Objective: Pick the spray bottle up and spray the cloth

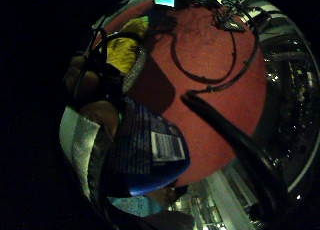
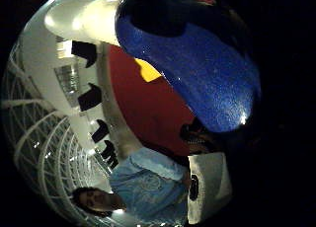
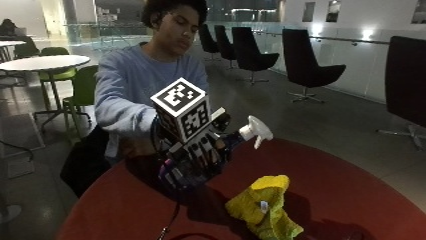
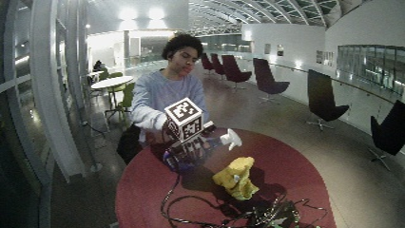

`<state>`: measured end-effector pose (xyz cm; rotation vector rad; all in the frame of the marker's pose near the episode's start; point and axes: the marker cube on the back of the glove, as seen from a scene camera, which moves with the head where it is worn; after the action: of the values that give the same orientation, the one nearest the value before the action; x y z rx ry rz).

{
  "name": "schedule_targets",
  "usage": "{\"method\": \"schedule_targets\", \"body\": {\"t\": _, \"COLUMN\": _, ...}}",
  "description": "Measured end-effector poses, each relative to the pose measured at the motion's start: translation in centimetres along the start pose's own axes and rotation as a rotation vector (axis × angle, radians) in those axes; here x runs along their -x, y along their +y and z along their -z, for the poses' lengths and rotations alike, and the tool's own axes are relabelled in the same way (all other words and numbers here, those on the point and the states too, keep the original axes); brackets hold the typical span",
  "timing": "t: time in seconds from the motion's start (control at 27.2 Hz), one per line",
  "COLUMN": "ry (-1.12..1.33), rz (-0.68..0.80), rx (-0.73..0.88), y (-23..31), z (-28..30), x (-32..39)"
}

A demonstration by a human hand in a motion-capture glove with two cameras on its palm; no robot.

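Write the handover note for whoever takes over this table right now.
Right hand: curled round the blue spray bottle, holding it up off the red table in its grip.
Bottle: tilted, white nozzle pointing out above the cloth.
Yellow cloth: crumpled on the table, just below and in front of the nozzle, untouched.
Done: bottle picked up.
Left: spray the cloth; no spray shows yet.

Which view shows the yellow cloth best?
The outside view: the cloth lies whole, crumpled on the red table. The wide outside view shows it smaller; both palm views catch only a yellow patch beyond the spray bottle.
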<state>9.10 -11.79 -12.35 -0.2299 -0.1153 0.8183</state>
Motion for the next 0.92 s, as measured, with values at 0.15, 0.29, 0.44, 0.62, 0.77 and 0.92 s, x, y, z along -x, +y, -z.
{"method": "schedule_targets", "body": {"t": 0.15, "ry": -0.213, "rz": 0.147, "rx": -0.101, "y": 1.1, "z": -1.0, "x": 3.3}}
{"method": "schedule_targets", "body": {"t": 0.29, "ry": -0.397, "rz": 0.31, "rx": -0.185, "y": 2.0, "z": -2.9, "x": 7.9}}
{"method": "schedule_targets", "body": {"t": 0.44, "ry": -0.53, "rz": 0.449, "rx": -0.215, "y": 2.5, "z": -5.5, "x": 13.1}}
{"method": "schedule_targets", "body": {"t": 0.62, "ry": -0.695, "rz": 0.558, "rx": -0.201, "y": 2.9, "z": -9.7, "x": 19.3}}
{"method": "schedule_targets", "body": {"t": 0.77, "ry": -0.757, "rz": 0.597, "rx": -0.171, "y": 3.1, "z": -13.3, "x": 22.9}}
{"method": "schedule_targets", "body": {"t": 0.92, "ry": -0.769, "rz": 0.608, "rx": -0.13, "y": 3.2, "z": -15.9, "x": 25.2}}
